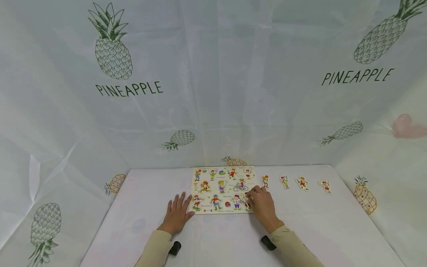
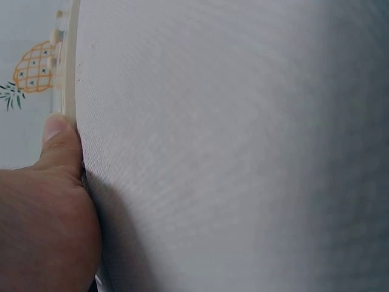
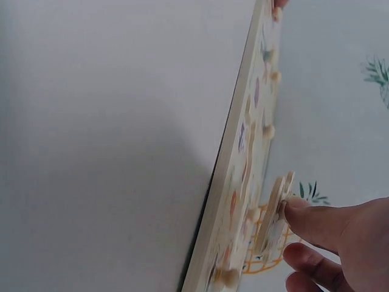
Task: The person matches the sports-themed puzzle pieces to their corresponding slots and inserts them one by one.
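Note:
A wooden peg puzzle board [image 1: 212,191] with printed sports figures lies on the table. My right hand [image 1: 265,208] is over its lower right corner and pinches a wooden puzzle piece [image 3: 276,210] between thumb and fingers. In the right wrist view that piece is tilted and held just off the board's face; which figure it bears cannot be made out. My left hand [image 1: 176,214] rests spread on the table at the board's left side, its thumb [image 2: 56,131] touching the board's edge.
Right of the board lie several loose pieces: one beside its edge [image 1: 265,181], then a green-and-white figure [image 1: 284,181], a red-and-yellow one [image 1: 302,183] and a racket player [image 1: 325,186]. White pineapple-printed cloth [image 1: 213,92] walls the table at the back and sides.

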Demonstrator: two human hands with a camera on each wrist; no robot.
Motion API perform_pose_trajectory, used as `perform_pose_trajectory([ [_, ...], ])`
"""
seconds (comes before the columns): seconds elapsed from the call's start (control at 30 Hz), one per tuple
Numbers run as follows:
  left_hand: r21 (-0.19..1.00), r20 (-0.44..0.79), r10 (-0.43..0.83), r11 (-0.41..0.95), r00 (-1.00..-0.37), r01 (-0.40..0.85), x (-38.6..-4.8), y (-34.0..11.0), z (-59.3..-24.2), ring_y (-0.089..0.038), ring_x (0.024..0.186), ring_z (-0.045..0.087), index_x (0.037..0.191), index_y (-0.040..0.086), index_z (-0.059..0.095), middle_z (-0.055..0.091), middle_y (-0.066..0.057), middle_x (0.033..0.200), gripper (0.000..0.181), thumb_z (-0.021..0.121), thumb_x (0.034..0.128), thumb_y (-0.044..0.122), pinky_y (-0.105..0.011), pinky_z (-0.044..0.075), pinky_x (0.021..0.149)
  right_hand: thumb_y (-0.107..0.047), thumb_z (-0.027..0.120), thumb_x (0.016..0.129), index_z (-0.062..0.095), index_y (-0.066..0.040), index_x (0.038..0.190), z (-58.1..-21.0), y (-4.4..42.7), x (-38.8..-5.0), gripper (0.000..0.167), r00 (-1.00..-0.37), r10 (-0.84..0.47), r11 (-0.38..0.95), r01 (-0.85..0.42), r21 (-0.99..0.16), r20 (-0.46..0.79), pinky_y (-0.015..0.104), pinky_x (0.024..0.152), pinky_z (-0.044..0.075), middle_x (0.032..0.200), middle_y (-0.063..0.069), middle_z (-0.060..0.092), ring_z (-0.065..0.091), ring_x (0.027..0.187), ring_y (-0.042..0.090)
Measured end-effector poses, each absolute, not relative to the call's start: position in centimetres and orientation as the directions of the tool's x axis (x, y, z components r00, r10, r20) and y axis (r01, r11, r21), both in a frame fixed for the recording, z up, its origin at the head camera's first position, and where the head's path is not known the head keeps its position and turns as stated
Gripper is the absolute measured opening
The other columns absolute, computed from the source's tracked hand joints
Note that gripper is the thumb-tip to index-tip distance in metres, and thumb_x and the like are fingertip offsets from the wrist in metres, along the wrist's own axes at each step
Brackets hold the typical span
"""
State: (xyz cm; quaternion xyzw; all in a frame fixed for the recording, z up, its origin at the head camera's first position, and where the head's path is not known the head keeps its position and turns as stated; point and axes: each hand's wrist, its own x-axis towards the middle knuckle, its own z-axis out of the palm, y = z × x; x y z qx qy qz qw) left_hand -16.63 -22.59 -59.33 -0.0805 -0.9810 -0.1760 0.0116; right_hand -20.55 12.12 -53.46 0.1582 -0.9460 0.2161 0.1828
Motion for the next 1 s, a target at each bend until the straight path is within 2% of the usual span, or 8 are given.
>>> perform_pose_trajectory([
  [0.5, 0.322, 0.040, 0.149, 0.934, -0.988, 0.154, -16.5, -22.4, -58.9, -0.052, 0.157, 0.021, 0.161, 0.007, 0.041, 0.028, -0.025, 0.171, 0.069, 0.063, 0.1045, 0.040, -0.072, 0.017, 0.124, -0.007, 0.093, 0.078, 0.079, -0.010, 0.087, -54.2, 9.4, -21.0, 0.016, -0.877, -0.256, 0.859, -0.400, -0.321, 0.406, 0.042, 0.077, 0.051, 0.091, 0.001, 0.064, 0.059, 0.087, 0.023],
  [0.8, 0.389, 0.008, 0.156, 0.909, -0.988, 0.146, -15.9, -22.0, -57.8, -0.053, 0.158, 0.015, 0.163, 0.005, 0.036, 0.023, -0.028, 0.171, 0.070, 0.058, 0.1067, 0.041, -0.071, 0.009, 0.125, -0.007, 0.094, 0.077, 0.078, -0.010, 0.084, -54.7, 8.7, -21.2, 0.018, -0.872, -0.266, 0.857, -0.409, -0.313, 0.411, 0.042, 0.076, 0.051, 0.088, 0.001, 0.062, 0.058, 0.085, 0.022],
  [1.0, 0.363, 0.013, 0.156, 0.920, -0.988, 0.150, -16.2, -22.2, -58.2, -0.053, 0.158, 0.017, 0.162, 0.006, 0.038, 0.025, -0.027, 0.171, 0.068, 0.061, 0.1062, 0.037, -0.072, 0.013, 0.125, -0.010, 0.094, 0.079, 0.076, -0.011, 0.080, -54.9, 8.3, -21.5, 0.018, -0.891, -0.261, 0.873, -0.383, -0.303, 0.372, 0.043, 0.077, 0.051, 0.088, 0.001, 0.062, 0.058, 0.086, 0.023],
])
